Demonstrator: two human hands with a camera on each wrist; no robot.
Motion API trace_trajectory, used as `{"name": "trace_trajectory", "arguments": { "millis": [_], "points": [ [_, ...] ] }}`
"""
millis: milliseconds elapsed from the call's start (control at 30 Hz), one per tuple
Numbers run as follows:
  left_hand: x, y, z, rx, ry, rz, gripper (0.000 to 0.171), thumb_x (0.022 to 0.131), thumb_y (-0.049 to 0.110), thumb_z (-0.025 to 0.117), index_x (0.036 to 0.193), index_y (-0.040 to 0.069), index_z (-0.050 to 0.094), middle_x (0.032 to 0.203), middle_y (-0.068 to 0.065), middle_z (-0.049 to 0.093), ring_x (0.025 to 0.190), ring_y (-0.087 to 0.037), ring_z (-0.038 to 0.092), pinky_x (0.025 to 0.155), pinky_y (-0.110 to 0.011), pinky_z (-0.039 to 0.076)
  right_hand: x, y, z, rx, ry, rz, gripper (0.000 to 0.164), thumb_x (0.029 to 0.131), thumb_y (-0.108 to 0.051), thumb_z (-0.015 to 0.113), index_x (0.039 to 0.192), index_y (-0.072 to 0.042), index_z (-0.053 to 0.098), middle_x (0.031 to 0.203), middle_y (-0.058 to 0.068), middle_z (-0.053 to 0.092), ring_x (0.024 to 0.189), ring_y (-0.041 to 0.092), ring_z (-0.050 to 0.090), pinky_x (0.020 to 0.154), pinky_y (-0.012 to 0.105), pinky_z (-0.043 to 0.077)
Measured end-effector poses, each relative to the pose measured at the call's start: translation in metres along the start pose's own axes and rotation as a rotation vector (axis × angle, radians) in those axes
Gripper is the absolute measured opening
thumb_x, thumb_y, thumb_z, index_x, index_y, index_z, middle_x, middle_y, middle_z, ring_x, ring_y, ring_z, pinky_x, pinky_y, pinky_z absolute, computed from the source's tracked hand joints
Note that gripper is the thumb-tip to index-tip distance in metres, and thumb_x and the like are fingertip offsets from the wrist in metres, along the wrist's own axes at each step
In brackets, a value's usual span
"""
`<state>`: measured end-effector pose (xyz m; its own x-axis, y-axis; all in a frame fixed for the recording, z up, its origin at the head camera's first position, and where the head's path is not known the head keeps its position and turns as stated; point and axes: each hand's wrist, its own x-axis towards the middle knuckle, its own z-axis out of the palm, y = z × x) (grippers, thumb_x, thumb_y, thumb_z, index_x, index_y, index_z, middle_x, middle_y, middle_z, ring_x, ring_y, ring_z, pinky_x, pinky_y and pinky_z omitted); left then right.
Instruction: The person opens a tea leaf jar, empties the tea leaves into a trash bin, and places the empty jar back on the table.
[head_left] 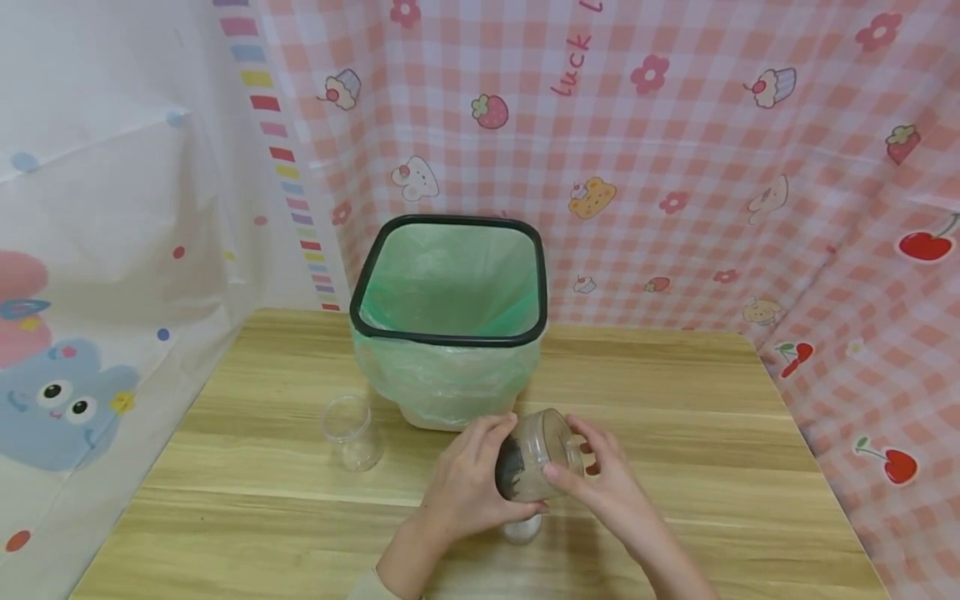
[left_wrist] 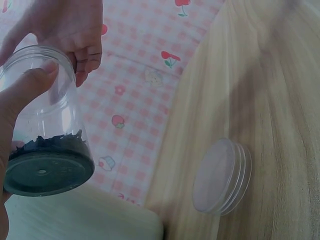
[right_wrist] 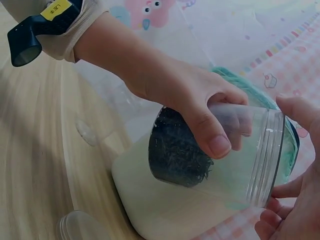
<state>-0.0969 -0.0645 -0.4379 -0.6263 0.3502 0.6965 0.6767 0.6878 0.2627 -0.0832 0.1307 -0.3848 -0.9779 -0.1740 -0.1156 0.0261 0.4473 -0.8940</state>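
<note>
A clear jar (head_left: 528, 467) is tilted on its side in front of the bin, its mouth toward the right. Dark shredded bits, like dry tea leaves (right_wrist: 182, 155), lie at its base end. My left hand (head_left: 468, 479) grips the jar's body, thumb along the near side. My right hand (head_left: 607, 483) holds the mouth end, thumb and fingers on either side of the rim; part of its grip is hidden in the wrist views. Below the jar, a clear round lid (left_wrist: 220, 177) lies on the table, mostly covered by the hands in the head view.
A bin (head_left: 450, 383) with a black rim and a pale green liner (head_left: 457, 267) stands at the back of the wooden table (head_left: 675, 400). Left of it is another clear jar (head_left: 352, 433). Patterned cloths (head_left: 675, 167) hang behind and on both sides.
</note>
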Motion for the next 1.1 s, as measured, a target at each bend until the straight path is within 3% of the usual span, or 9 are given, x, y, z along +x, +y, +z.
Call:
{"name": "trace_trajectory", "arguments": {
  "millis": [267,400,533,667,767,867,1000,1100],
  "points": [
    [-0.001,0.0,0.0,-0.02,0.007,0.002,0.098,0.048,0.058,0.084,0.121,0.001,0.052,0.115,-0.008,0.054,0.101,-0.019,0.057,0.083,-0.03,0.05,0.0,0.001,-0.006,0.033,-0.08,-0.03,0.075,0.078,-0.026,0.074,0.142,-0.016,0.036,0.138,0.011,0.032,0.107,0.03,0.039,0.076,0.036,0.043],
    [-0.002,0.001,-0.002,-0.051,-0.018,-0.023,0.099,0.047,0.057,0.085,0.122,0.003,0.051,0.115,-0.007,0.054,0.102,-0.018,0.057,0.083,-0.03,0.051,0.002,0.006,-0.011,0.053,-0.156,-0.148,0.077,0.078,-0.021,0.075,0.143,-0.016,0.034,0.141,0.01,0.027,0.113,0.032,0.035,0.085,0.043,0.04],
    [-0.003,0.0,-0.001,-0.057,-0.024,-0.008,0.102,0.046,0.058,0.085,0.124,0.003,0.05,0.115,-0.007,0.054,0.101,-0.018,0.056,0.083,-0.03,0.05,0.003,0.012,-0.017,0.049,-0.231,-0.299,0.08,0.078,-0.017,0.074,0.145,-0.018,0.029,0.143,0.011,0.023,0.122,0.034,0.028,0.093,0.049,0.034],
    [-0.005,0.0,-0.001,-0.063,-0.024,0.019,0.104,0.046,0.062,0.083,0.125,0.003,0.05,0.114,-0.007,0.054,0.1,-0.017,0.057,0.083,-0.029,0.05,0.004,0.016,-0.024,0.07,-0.322,-0.374,0.085,0.078,-0.013,0.073,0.147,-0.023,0.023,0.146,0.011,0.016,0.125,0.035,0.022,0.097,0.057,0.026],
    [-0.005,0.001,-0.002,-0.072,-0.034,0.027,0.104,0.048,0.063,0.082,0.126,0.003,0.049,0.114,-0.006,0.054,0.1,-0.017,0.057,0.083,-0.029,0.05,0.004,0.018,-0.027,0.068,-0.371,-0.42,0.09,0.076,-0.008,0.072,0.148,-0.02,0.02,0.148,0.012,0.012,0.129,0.033,0.019,0.105,0.048,0.022],
    [-0.005,0.002,-0.002,-0.082,-0.045,0.031,0.105,0.047,0.063,0.082,0.127,0.003,0.049,0.114,-0.006,0.054,0.1,-0.016,0.056,0.083,-0.028,0.05,0.004,0.018,-0.029,0.036,-0.399,-0.477,0.093,0.071,-0.002,0.071,0.148,-0.015,0.02,0.148,0.011,0.011,0.134,0.021,0.016,0.107,0.04,0.021],
    [-0.004,0.003,-0.003,-0.099,-0.057,0.031,0.104,0.046,0.059,0.085,0.126,0.003,0.049,0.114,-0.006,0.054,0.1,-0.015,0.056,0.084,-0.028,0.049,0.004,0.017,-0.031,-0.005,-0.429,-0.507,0.096,0.068,-0.001,0.071,0.147,-0.014,0.019,0.148,0.006,0.011,0.133,0.01,0.015,0.102,0.053,0.023],
    [-0.005,0.003,-0.003,-0.108,-0.052,0.022,0.104,0.046,0.059,0.085,0.127,0.003,0.048,0.114,-0.006,0.054,0.1,-0.016,0.056,0.085,-0.029,0.049,0.004,0.016,-0.031,0.018,-0.442,-0.499,0.096,0.072,-0.005,0.073,0.148,-0.015,0.016,0.149,0.006,0.007,0.136,0.017,0.01,0.1,0.062,0.02]
  ]
}}
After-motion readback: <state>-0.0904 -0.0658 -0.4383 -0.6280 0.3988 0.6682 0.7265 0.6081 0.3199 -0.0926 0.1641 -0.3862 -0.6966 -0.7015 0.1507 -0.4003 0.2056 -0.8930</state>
